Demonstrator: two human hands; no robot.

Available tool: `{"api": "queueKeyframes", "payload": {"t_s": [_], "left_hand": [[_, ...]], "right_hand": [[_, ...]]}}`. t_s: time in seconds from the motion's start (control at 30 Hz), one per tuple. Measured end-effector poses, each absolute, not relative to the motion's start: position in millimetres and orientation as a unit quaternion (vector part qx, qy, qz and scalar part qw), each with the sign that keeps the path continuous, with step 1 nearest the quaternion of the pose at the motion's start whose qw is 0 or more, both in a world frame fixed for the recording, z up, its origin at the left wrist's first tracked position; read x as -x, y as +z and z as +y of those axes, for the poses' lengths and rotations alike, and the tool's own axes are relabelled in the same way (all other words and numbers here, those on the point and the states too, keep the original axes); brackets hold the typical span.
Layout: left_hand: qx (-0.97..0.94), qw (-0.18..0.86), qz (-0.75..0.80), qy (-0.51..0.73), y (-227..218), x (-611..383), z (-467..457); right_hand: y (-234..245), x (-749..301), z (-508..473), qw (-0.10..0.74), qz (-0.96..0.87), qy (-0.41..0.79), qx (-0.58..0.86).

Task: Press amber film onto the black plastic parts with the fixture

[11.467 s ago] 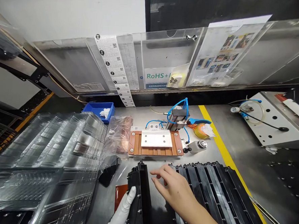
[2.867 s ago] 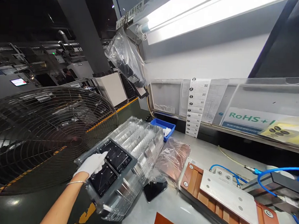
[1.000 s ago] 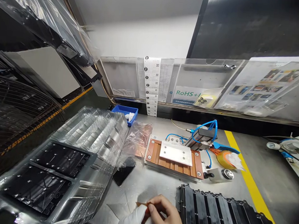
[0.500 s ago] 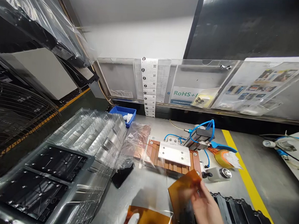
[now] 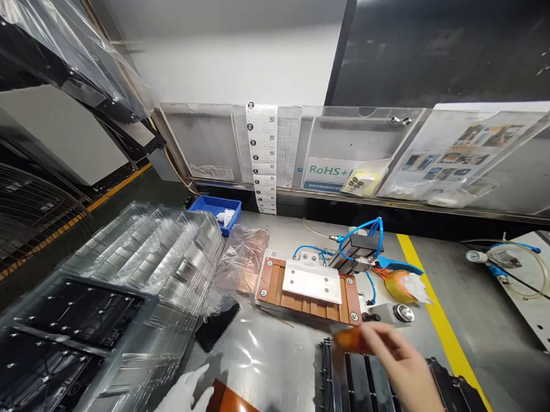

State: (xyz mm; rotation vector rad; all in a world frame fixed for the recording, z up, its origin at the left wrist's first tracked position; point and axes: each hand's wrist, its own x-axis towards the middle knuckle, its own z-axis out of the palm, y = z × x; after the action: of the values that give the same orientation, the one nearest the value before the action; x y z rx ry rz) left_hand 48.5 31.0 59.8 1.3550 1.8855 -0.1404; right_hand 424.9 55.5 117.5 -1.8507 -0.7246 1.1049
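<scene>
My right hand (image 5: 398, 361) is bare and pinches a small amber film piece (image 5: 349, 338) above the row of black plates (image 5: 366, 392), just in front of the brown fixture (image 5: 307, 287) with its white top plate. My left hand (image 5: 181, 401) wears a white glove; its fingers lie spread on the metal bench beside an amber film sheet (image 5: 234, 410) at the bottom edge, touching its left corner. The right hand is blurred by motion.
A stack of clear plastic trays (image 5: 125, 296) with black parts fills the left. A dark phone (image 5: 216, 325) lies beside it. A blue bin (image 5: 214, 210), blue air hoses (image 5: 361, 233), a tape roll (image 5: 398, 285) and a yellow line (image 5: 440, 322) sit behind.
My right hand has carried the amber film piece right and away from the sheet. My left hand has opened flat beside the sheet. The view has shifted slightly left.
</scene>
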Motion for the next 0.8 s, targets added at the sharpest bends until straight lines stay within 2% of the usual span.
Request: {"api": "queueKeyframes", "payload": {"t_s": [0.13,0.27,0.4,0.53,0.6,0.8], "left_hand": [[-0.535,0.548,0.639,0.075,103,-102,69],[-0.54,0.643,0.538,0.067,123,-155,94],[-0.596,0.635,0.492,0.027,125,-181,106],[-0.654,0.562,0.507,-0.003,120,-184,118],[-0.624,0.568,0.536,0.008,114,-180,128],[-0.506,0.664,0.538,0.115,96,-175,170]], "right_hand": [[124,-393,57,0.272,-0.462,0.531,0.656],[129,-369,63,0.221,-0.504,0.576,0.604],[128,-369,67,0.23,-0.498,0.587,0.596],[120,-396,65,0.179,-0.493,0.626,0.577],[111,-415,63,0.188,-0.465,0.644,0.578],[78,-450,66,0.325,-0.309,0.629,0.635]]}}
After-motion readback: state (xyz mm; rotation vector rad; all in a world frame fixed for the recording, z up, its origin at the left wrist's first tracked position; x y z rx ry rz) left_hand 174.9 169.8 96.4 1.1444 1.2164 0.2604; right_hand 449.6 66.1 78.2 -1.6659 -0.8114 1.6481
